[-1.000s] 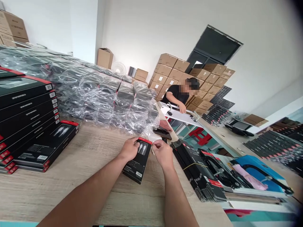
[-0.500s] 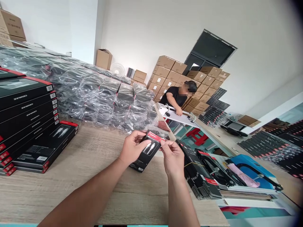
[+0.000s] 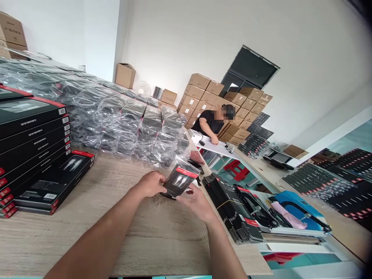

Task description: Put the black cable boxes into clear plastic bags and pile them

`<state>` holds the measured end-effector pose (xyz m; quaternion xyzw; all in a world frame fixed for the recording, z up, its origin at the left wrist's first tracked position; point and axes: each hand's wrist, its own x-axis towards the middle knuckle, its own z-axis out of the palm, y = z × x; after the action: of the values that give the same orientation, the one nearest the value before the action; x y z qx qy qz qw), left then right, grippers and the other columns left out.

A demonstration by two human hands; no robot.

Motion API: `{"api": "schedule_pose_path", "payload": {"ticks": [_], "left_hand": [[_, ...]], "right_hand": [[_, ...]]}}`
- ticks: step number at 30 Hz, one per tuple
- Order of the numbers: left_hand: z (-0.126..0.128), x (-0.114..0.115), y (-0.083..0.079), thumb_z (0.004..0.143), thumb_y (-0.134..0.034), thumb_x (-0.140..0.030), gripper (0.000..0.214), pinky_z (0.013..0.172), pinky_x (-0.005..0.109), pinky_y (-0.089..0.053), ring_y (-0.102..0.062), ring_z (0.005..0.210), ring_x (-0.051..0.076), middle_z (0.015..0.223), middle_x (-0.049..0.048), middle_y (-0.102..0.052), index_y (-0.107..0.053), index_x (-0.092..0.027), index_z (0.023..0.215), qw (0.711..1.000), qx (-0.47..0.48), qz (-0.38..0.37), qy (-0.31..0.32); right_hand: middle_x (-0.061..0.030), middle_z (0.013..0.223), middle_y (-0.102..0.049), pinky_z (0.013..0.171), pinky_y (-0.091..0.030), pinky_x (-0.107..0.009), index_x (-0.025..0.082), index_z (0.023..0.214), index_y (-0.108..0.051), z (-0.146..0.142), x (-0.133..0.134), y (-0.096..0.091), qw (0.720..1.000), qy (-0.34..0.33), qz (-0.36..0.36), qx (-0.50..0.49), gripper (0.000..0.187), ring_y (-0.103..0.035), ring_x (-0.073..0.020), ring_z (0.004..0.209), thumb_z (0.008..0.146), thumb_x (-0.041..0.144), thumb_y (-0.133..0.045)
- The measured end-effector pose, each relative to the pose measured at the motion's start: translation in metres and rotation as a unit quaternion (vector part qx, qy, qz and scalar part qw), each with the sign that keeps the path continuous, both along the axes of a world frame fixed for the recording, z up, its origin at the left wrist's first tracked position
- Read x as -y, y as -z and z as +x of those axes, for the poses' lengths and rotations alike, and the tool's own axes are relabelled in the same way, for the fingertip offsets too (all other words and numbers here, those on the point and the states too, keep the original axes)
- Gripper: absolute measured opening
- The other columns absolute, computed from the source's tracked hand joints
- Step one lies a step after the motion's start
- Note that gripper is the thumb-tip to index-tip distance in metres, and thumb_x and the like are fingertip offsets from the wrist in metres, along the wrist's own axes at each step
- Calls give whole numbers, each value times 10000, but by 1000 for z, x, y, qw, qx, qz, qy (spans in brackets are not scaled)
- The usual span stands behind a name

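Note:
A flat black box with a red top strip [image 3: 178, 182] sits inside a clear plastic bag [image 3: 186, 162], whose loose end rises past the box toward the far side. My left hand [image 3: 149, 184] grips the box's left side. My right hand [image 3: 193, 200] holds its lower right corner from below. Both hands hold it just above the light wooden table [image 3: 116, 232]. The box's front shows a white cable picture, and glare on the plastic blurs the print.
Stacked black boxes [image 3: 35, 131] stand at the left, and plastic-wrapped packs [image 3: 122, 120] fill the far table. A string-tied bundle of black boxes [image 3: 229, 207] lies to the right, near a blue-topped machine [image 3: 299, 209]. A person [image 3: 209, 124] works beyond, before stacked cartons [image 3: 197, 93].
The box has risen off the table and tilted, and it now sits within the plastic bag. My hands have moved closer to the box's sides, and the whole view has rotated slightly.

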<state>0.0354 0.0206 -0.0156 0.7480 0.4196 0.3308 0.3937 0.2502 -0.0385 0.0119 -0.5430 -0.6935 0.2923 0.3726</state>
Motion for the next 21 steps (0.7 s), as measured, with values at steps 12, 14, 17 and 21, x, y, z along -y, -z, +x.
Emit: {"api": "schedule_pose_path", "payload": {"ticks": [12, 14, 17, 21], "left_hand": [[7, 4, -11, 658, -675, -303, 173, 561, 223, -373, -526, 598, 129, 661, -23, -621, -678, -164, 760, 998, 68, 17, -4], [6, 0, -3, 621, -695, -298, 176, 551, 230, -372, -537, 588, 140, 649, -24, -626, -679, -162, 732, 999, 31, -12, 17], [5, -3, 6, 595, -716, -289, 184, 590, 250, -410, -583, 629, 170, 698, -4, -664, -690, -168, 731, 999, 14, -16, 39], [7, 1, 6, 649, -693, -277, 241, 702, 272, -462, -636, 802, 209, 882, 44, -708, -689, -180, 870, 997, 67, -6, 42]], "right_hand": [[-55, 994, -694, 901, -450, -425, 202, 1018, -665, -1, -11, -2, 999, -46, -10, 25, 369, -610, -245, 918, 696, 369, -728], [-58, 1052, -684, 927, -438, -436, 215, 1069, -649, 0, -11, -3, 998, -52, -13, 21, 440, -605, -255, 964, 667, 357, -758], [-60, 1137, -652, 932, -445, -426, 239, 1147, -606, -3, -11, -11, 998, -41, 11, -54, 461, -597, -247, 1015, 723, 383, -718], [-67, 1063, -678, 904, -476, -418, 229, 1051, -644, -11, -15, -13, 988, -28, 41, -143, 347, -616, -241, 970, 772, 433, -663]]}}
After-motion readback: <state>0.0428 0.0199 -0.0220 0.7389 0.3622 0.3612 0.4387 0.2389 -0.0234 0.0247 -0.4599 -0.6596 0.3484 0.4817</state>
